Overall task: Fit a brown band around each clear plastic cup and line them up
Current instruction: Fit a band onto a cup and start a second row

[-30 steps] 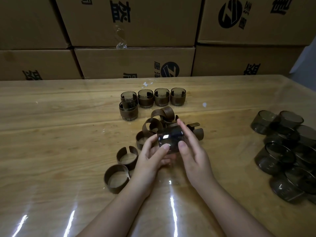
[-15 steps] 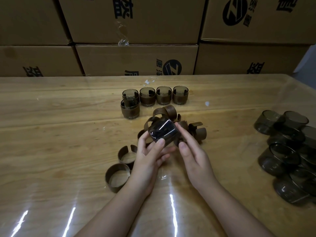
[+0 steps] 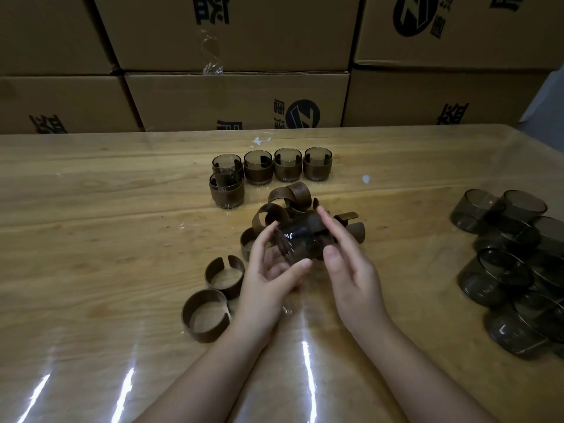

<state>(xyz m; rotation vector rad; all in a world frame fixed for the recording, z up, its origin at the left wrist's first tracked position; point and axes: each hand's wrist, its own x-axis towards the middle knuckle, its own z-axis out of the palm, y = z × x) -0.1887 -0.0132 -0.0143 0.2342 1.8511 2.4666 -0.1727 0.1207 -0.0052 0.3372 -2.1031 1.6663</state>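
At the middle of the table (image 3: pixel 91 209), a person's left grip (image 3: pixel 268 270) and right grip (image 3: pixel 351 270) both close on a dark clear cup (image 3: pixel 300 239), tipped on its side just above a heap of loose brown bands (image 3: pixel 290 196). The banding step appears to be in hand, though whether a band already sits on this cup cannot be told. The next move likely calls for seating a band squarely and standing the cup with the five banded cups (image 3: pixel 287 169) toward the far edge, while bare cups (image 3: pixel 512 254) wait at the right edge.
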